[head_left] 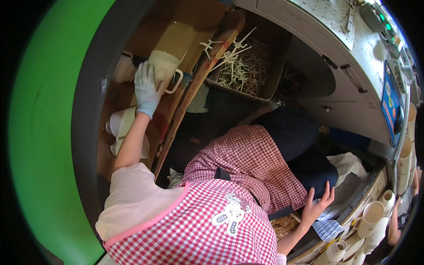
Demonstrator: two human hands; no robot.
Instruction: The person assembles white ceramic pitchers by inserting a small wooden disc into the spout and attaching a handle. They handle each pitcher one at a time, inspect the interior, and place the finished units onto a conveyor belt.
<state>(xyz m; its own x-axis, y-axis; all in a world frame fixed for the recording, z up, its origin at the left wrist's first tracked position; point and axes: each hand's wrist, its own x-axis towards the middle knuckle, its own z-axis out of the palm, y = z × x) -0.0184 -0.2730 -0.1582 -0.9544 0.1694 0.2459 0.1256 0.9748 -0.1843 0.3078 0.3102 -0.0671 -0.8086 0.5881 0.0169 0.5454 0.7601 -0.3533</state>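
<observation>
My left hand (148,86), in a whitish glove, grips a cream plastic jug (163,66) with a loop handle, fingers along one side and thumb at its lower edge. The jug is inside an open brown box or bin (172,112). Beside my left forearm are more cream jug bodies (119,121), partly hidden by the arm, and another pale piece (123,66) is by my fingertips. My bare right hand (320,203) rests on my dark-trousered knee, fingers spread and holding nothing.
A carton holds a heap of thin branched plastic scraps (245,66). A wooden board (196,90) stands between it and the jugs. A grey machine (322,39) curves along the far side. Several cream jugs (371,218) crowd a surface at the right, with another person's arm (393,225) beyond.
</observation>
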